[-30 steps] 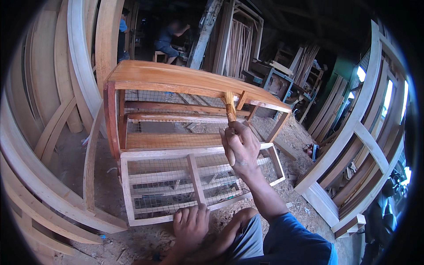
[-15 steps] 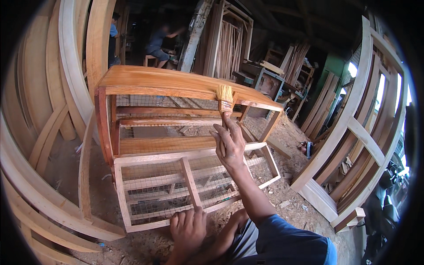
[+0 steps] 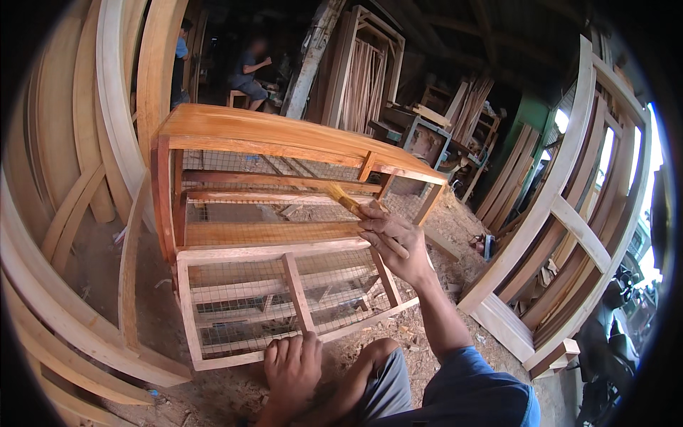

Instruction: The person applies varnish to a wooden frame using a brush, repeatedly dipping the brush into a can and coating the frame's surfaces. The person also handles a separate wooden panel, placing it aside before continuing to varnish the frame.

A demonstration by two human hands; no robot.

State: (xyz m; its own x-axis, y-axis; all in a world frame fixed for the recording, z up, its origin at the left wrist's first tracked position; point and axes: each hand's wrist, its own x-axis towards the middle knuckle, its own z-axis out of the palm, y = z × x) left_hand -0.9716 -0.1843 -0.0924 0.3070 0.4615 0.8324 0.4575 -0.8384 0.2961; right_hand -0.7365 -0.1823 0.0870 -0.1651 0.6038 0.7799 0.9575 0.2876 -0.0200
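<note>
My right hand (image 3: 398,245) grips a paintbrush (image 3: 346,200) with pale yellow bristles, tilted up and to the left in front of the cabinet's open side. The wooden cabinet (image 3: 284,135) has a glossy orange-brown top and wire mesh behind its rails. Against its near side leans a paler, unfinished wooden frame (image 3: 295,292), backed with wire mesh and split by crossbars. My left hand (image 3: 293,361) has its fingers curled over this frame's lower rail. Whether the bristles touch any wood is hard to tell.
Curved boards (image 3: 78,334) stand and lie on the left. At right leans a large wooden frame (image 3: 569,206). Wood shavings (image 3: 455,220) cover the floor. A seated person (image 3: 249,75) and another person (image 3: 181,60) are at the back, near a leaning post (image 3: 309,64).
My right hand has come down from the cabinet's top edge and turned, so the brush points left instead of upward. My left hand stays on the frame's lower rail.
</note>
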